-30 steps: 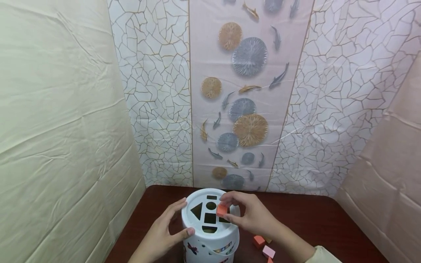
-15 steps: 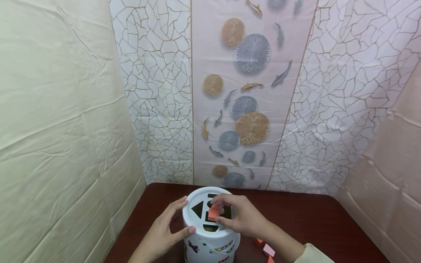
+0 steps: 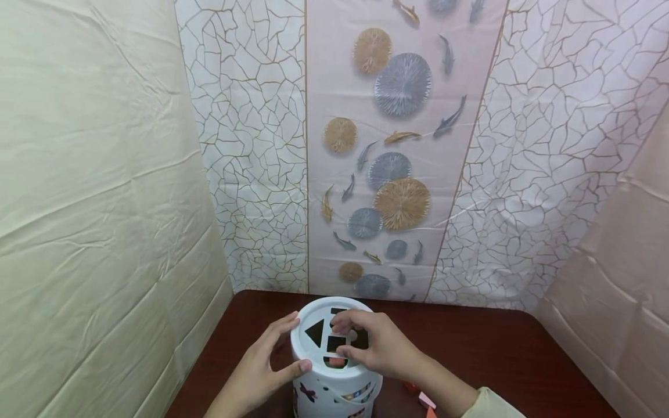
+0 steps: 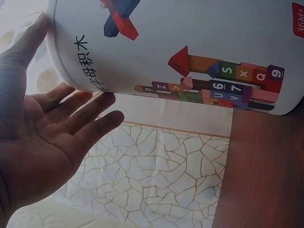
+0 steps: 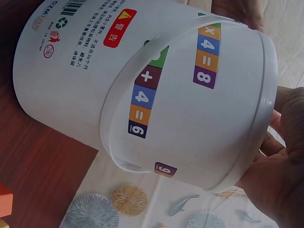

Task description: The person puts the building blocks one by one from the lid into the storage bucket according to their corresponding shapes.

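Observation:
In the head view a white bucket (image 3: pixel 324 392) with printed pictures stands upright on the table, its lid (image 3: pixel 308 357) pierced by shaped holes. My left hand (image 3: pixel 261 360) rests against the lid's left edge, thumb at the front and fingers farther back; the left wrist view shows those fingers (image 4: pixel 90 114) fairly straight along the bucket's side. Over the square hole hovers my right hand (image 3: pixel 384 345), thumb and fingertips apart with nothing between them. Through the front hole an orange-red block (image 3: pixel 337 362) shows inside the bucket. The right wrist view shows the bucket's white handle (image 5: pixel 109 114) hanging down its side.
Several loose blocks lie on the dark red-brown table (image 3: pixel 470 348) right of the bucket, among them a pink block (image 3: pixel 426 400) and an orange-red one (image 3: pixel 431 413). A patterned curtain (image 3: pixel 334 232) stands behind the table, with plain cloth (image 3: pixel 104 232) at the left.
My right hand carried the orange-red block left to the square hole and let it go; it now lies inside the bucket. The left hand has stayed at the lid's edge.

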The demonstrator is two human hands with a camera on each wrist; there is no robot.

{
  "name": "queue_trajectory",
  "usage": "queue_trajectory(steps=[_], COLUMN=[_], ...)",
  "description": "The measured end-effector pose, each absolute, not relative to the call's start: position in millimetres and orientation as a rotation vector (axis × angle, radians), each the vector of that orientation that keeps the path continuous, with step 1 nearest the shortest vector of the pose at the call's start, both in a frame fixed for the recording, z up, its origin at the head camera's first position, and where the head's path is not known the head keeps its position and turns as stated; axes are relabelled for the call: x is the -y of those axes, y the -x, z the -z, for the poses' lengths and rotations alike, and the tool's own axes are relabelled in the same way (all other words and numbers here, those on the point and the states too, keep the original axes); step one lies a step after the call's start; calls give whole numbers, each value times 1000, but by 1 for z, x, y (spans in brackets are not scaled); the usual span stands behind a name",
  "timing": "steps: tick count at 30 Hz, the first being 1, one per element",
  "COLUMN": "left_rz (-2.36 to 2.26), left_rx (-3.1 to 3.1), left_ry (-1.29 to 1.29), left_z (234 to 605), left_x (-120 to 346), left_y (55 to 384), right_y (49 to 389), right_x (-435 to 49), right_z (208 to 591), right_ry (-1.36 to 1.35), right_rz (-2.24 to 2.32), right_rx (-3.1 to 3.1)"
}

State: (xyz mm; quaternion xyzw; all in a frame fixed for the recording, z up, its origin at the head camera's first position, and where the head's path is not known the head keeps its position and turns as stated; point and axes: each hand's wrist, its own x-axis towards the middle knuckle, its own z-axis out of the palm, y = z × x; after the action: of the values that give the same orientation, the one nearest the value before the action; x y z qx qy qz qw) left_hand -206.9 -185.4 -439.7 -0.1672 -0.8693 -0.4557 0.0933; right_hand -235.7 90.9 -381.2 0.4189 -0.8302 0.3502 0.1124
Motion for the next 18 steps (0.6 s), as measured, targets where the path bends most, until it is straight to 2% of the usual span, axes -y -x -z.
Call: queue_trajectory(steps=[18], left_rz=[1388], left_rx=[2572], left_ry=[491], left_z=[443], left_x=[185], left_y=[208], right_y=[231], right_x=[-102], right_z=[384], right_ry=[-1178], right_rz=[-986], right_rx=[2322])
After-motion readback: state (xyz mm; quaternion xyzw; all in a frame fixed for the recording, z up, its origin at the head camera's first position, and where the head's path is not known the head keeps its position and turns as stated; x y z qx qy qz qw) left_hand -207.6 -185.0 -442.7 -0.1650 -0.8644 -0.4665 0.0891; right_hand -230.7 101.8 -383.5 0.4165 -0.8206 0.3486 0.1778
